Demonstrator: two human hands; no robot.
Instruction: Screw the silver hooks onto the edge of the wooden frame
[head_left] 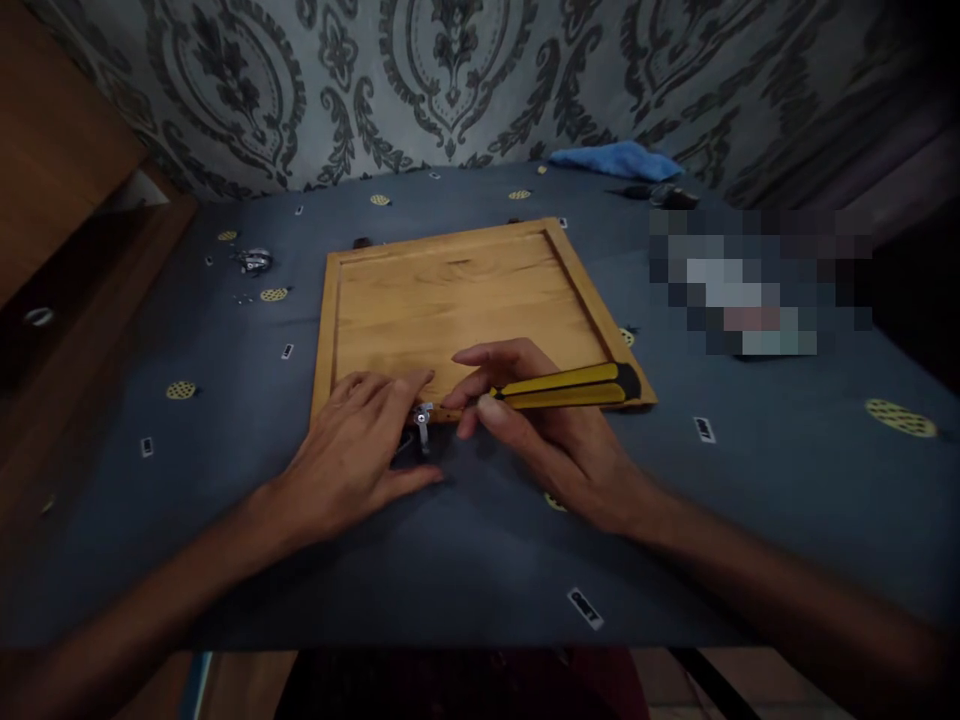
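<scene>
A wooden cabinet door [465,290] with a raised frame lies flat on the cloth-covered surface. At its near edge sits a metal hinge [422,420], jutting towards me. My left hand [352,440] rests on the door's near edge just left of the hinge, with the fingers laid over the wood and the thumb stretched apart below the hinge. My right hand [555,440] pinches a screwdriver [570,386] with a yellow and black handle between thumb and fingers. Its handle points right and its tip end points left towards the hinge; the fingers partly hide the tip end.
Another metal hinge [255,261] lies at the left, with several small screws [242,299] near it. A blue cloth [616,160] and a dark tool [652,193] lie at the back right. Wooden furniture [67,150] borders the left side; a patterned wall [450,80] stands behind.
</scene>
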